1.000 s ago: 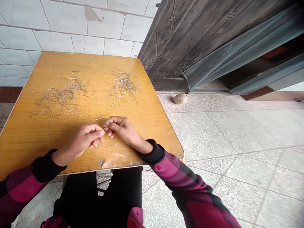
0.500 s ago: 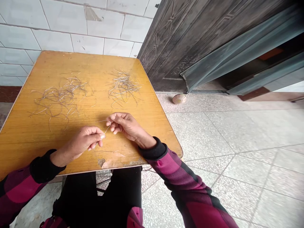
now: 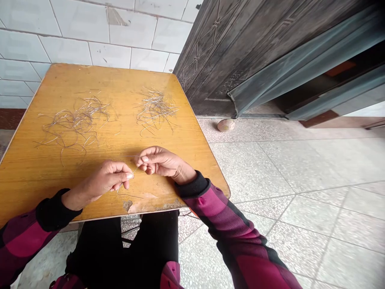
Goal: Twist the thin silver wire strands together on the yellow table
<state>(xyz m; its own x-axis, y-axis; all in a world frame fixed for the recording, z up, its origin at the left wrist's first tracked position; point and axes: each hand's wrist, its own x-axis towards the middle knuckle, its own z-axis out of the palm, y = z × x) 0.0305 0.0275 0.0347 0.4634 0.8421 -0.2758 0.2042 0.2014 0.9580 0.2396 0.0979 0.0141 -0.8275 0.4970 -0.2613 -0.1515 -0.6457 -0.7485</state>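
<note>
A thin, bent wire [image 3: 136, 169] runs between my two hands over the near part of the wooden table [image 3: 105, 80]. My left hand [image 3: 112, 176] pinches it between thumb and forefinger, and its lower end curves out beneath that hand. My right hand [image 3: 158, 160] grips the other stretch between thumb and fingertips, with a short end sticking out to the left. Beyond my left hand lies a loose, spread heap of curled wires [image 3: 75, 120]. A denser pile of straighter wires [image 3: 156, 105] lies beyond my right hand.
White wall tiles [image 3: 135, 32] rise behind the table. To the right stand a dark carved door [image 3: 216, 60] and a grey-green curtain [image 3: 270, 84]. A worn ball [image 3: 225, 125] rests on the speckled floor [image 3: 270, 168]. The table's front edge is chipped near my lap.
My right hand has dropped slightly towards me and its thumb and fingers have closed on the wire. The wire's free end now points straighter left. My left hand has barely moved.
</note>
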